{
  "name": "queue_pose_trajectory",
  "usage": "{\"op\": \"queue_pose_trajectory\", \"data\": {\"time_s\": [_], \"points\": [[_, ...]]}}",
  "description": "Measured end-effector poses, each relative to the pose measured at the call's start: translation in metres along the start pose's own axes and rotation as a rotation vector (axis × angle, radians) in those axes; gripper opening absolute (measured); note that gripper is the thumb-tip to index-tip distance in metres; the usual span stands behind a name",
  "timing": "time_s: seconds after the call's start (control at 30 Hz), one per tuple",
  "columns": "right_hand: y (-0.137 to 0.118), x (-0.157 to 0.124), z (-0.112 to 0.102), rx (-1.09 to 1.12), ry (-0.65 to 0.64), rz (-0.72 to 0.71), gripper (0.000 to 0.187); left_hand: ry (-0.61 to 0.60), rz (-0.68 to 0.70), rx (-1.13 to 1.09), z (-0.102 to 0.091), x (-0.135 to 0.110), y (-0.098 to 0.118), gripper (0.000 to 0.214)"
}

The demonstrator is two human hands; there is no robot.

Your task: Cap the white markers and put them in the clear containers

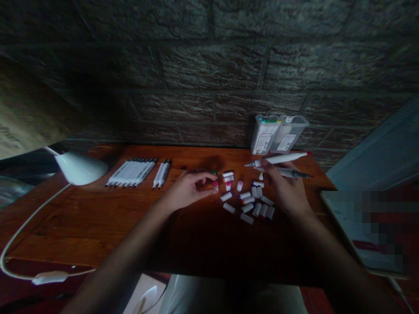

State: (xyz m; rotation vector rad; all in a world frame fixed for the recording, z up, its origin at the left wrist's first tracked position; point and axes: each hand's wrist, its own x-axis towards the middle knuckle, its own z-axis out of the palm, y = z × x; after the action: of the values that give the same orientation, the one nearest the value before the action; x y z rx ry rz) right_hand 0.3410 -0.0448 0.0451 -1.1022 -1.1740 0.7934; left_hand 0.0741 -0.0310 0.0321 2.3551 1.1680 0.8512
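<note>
My right hand [284, 185] is closed around two white markers [282, 159], uncapped, lying across the fingers with tips pointing left and right. My left hand [190, 188] rests on the wooden table [98, 218], fingers pinched on a small white cap with a pink end [215, 185]. Between the hands lie several loose white marker caps [252, 203] with coloured ends.
A row of capped markers [131, 172] and two more [161, 174] lie at the back left. Two clear marker boxes [278, 133] stand against the brick wall. A white lamp [80, 168] with its cord is at the left; papers [360, 235] at the right.
</note>
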Motion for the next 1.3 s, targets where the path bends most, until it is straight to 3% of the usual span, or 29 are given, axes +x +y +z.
{"op": "queue_pose_trajectory", "data": {"time_s": [0.17, 0.43, 0.63, 0.83, 0.97, 1.13, 1.3], "points": [[0.001, -0.002, 0.0, 0.003, -0.046, 0.001, 0.03, -0.1, -0.025, 0.007, 0.005, 0.001, -0.001, 0.024], [-0.004, -0.008, 0.004, -0.016, -0.059, 0.031, 0.025, -0.065, -0.043, -0.071, 0.008, 0.003, 0.001, 0.018], [-0.007, -0.011, 0.007, -0.012, -0.062, 0.017, 0.027, 0.151, -0.156, -0.491, 0.005, 0.006, 0.008, 0.03], [-0.008, -0.006, 0.003, 0.014, 0.079, -0.003, 0.03, 0.221, -0.363, -0.821, 0.002, 0.008, 0.011, 0.025], [-0.008, -0.003, -0.001, 0.035, 0.131, -0.015, 0.031, 0.204, -0.454, -1.016, 0.004, 0.01, 0.015, 0.033], [-0.018, -0.015, 0.005, -0.057, -0.016, -0.098, 0.024, 0.127, -0.492, -1.152, 0.011, 0.01, 0.021, 0.028], [-0.031, -0.03, 0.014, -0.19, -0.161, -0.29, 0.012, 0.096, -0.522, -1.184, 0.018, 0.01, 0.024, 0.03]]}}
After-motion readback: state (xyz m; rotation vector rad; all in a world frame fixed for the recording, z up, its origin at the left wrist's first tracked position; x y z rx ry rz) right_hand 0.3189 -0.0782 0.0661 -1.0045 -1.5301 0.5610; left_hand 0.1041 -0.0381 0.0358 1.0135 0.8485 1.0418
